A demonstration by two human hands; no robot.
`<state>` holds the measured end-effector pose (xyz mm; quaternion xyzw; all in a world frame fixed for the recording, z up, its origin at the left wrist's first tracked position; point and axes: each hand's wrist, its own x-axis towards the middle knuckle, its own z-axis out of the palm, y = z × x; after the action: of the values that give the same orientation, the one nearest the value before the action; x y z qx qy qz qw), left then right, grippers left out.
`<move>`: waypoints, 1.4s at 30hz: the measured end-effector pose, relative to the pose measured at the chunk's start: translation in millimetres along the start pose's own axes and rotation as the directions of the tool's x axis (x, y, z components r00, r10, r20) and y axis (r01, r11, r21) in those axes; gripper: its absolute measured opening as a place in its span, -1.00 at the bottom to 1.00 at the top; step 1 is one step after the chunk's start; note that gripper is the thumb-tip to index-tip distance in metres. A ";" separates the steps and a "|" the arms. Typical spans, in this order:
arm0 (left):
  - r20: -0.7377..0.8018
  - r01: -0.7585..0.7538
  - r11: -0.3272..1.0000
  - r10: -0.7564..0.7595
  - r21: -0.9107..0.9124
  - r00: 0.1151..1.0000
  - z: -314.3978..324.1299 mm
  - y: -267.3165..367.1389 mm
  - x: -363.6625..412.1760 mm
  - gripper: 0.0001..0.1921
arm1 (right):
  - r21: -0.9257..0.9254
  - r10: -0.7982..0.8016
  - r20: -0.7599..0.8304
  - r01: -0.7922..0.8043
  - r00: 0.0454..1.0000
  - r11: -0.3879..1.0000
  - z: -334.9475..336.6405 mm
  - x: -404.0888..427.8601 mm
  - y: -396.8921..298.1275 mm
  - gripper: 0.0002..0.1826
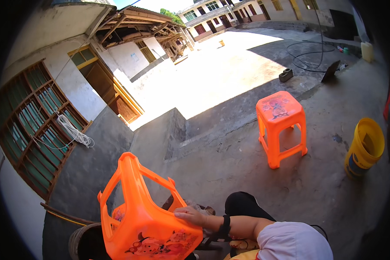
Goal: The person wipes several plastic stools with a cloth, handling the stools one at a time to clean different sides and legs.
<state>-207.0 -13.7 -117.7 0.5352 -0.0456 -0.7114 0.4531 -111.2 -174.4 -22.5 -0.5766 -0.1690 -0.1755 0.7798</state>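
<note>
My right hand (191, 215) grips the seat edge of an orange plastic stool (156, 217). This stool is tipped over, its legs pointing up and away and its seat, printed with cartoon figures, facing down toward me. A black strap is around my right wrist. My left hand is out of view. Beyond the right arm, a second orange plastic stool (281, 122) stands upright on the concrete floor. Dark-clothed legs (247, 203) show below, and part of a round, dark-mouthed container (87, 242) shows behind the held stool.
At right stands a yellow plastic bucket (364, 148). A low concrete ledge (177, 130) borders the sunlit courtyard, where a hollow block (286, 75) and a black hose (307, 57) lie. Coiled white rope (74, 130) hangs on a barred window (40, 126) at left.
</note>
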 end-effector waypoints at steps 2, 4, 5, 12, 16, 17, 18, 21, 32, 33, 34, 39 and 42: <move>0.003 -0.002 1.000 0.002 0.002 1.000 -0.8 0.2 1.5 -0.49 | -0.013 -0.004 -0.017 0.003 1.000 1.000 0.0 0.2 -2.7 -0.59; 0.003 -0.004 1.000 0.004 0.006 1.000 -1.6 -1.3 2.6 -0.50 | -0.018 -0.001 -0.003 0.001 1.000 1.000 -2.1 0.6 5.8 -0.59; 0.001 0.000 1.000 0.000 0.003 1.000 -2.4 -3.5 1.3 -0.50 | -0.020 0.002 0.011 -0.001 1.000 1.000 -2.4 1.8 6.7 -0.59; 0.003 0.008 1.000 -0.008 0.002 1.000 -4.4 -4.1 1.4 -0.50 | 0.064 0.028 -0.003 -0.028 1.000 0.998 -4.0 -0.5 1.2 -0.64; 0.001 0.011 1.000 -0.011 -0.007 1.000 -5.1 -4.1 1.1 -0.51 | 0.021 0.008 -0.011 -0.008 1.000 1.000 -2.5 0.0 -4.7 -0.59; 0.003 0.011 1.000 -0.011 -0.006 1.000 -5.7 -4.6 2.0 -0.51 | 0.012 0.002 -0.016 -0.002 1.000 1.000 -2.3 0.1 -5.1 -0.59; 0.003 0.011 1.000 -0.011 -0.005 1.000 -6.2 -4.6 1.9 -0.51 | 0.013 0.005 -0.015 -0.005 1.000 1.000 -2.8 0.3 -3.2 -0.59; 0.006 0.013 1.000 -0.013 -0.011 1.000 -6.6 -10.0 2.1 -0.51 | 0.013 0.007 0.009 -0.007 1.000 1.000 -4.5 1.3 3.2 -0.59; 0.043 0.044 0.997 -0.047 0.070 0.998 -15.0 -35.6 -41.2 -0.52 | 0.047 0.018 -0.015 -0.018 1.000 0.999 4.6 -3.4 10.3 -0.61; 0.063 0.025 0.989 -0.034 0.144 0.997 -14.3 -30.4 -60.2 -0.52 | 0.037 0.011 -0.020 -0.010 1.000 0.999 5.6 -5.3 5.2 -0.61; 0.079 -0.007 0.972 -0.012 0.233 0.997 -12.9 -23.6 -82.2 -0.52 | 0.029 0.005 -0.022 -0.005 1.000 1.000 -0.4 -5.0 -1.2 -0.62; 0.004 -0.489 0.540 0.668 0.686 0.744 58.3 100.3 -242.2 -0.63 | -0.030 0.019 -0.051 -0.021 0.998 0.999 -8.1 -8.6 -16.7 -0.61; -0.008 -0.431 0.202 0.911 0.880 0.412 78.5 97.8 -300.8 -0.46 | -0.048 0.042 -0.027 -0.043 0.999 0.998 8.7 -8.8 -20.6 -0.63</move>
<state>-206.8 104.7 185.9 0.7593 -0.4592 -0.1345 0.4411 -129.1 -171.0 -6.8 -0.5965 -0.1423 -0.1704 0.7713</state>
